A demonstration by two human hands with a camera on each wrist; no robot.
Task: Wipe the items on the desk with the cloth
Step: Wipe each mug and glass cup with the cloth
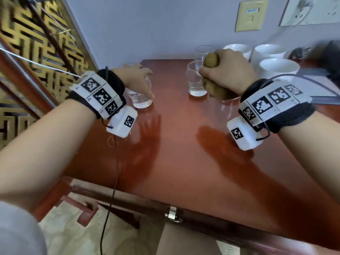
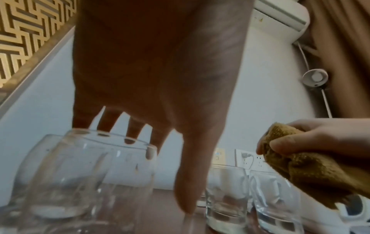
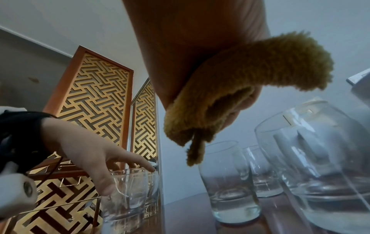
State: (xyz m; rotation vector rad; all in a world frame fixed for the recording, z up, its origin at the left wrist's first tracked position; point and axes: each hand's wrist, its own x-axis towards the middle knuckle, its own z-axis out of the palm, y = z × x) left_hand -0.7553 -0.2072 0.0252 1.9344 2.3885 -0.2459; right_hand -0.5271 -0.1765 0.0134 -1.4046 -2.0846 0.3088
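My left hand (image 1: 142, 83) reaches down over a clear glass (image 1: 140, 100) at the desk's back left. Its fingers lie across the rim and its thumb runs down the glass wall (image 2: 96, 182), so the glass (image 3: 130, 197) sits between them. My right hand (image 1: 228, 69) hovers to the right and grips a bunched mustard-brown cloth (image 1: 211, 60), whose ends stick out above and below the fist (image 3: 240, 79). The cloth (image 2: 310, 171) hangs just above a second glass (image 1: 196, 81) without touching it. A third glass (image 1: 203, 51) stands behind that one.
The glossy red-brown desk (image 1: 174, 153) meets a wall at the back. Another glass (image 2: 40, 174) stands behind the held one, and one (image 3: 320, 158) sits under my right wrist. White mugs (image 1: 277, 68) cluster at the back right. A gold lattice screen (image 1: 36, 43) flanks the left edge.
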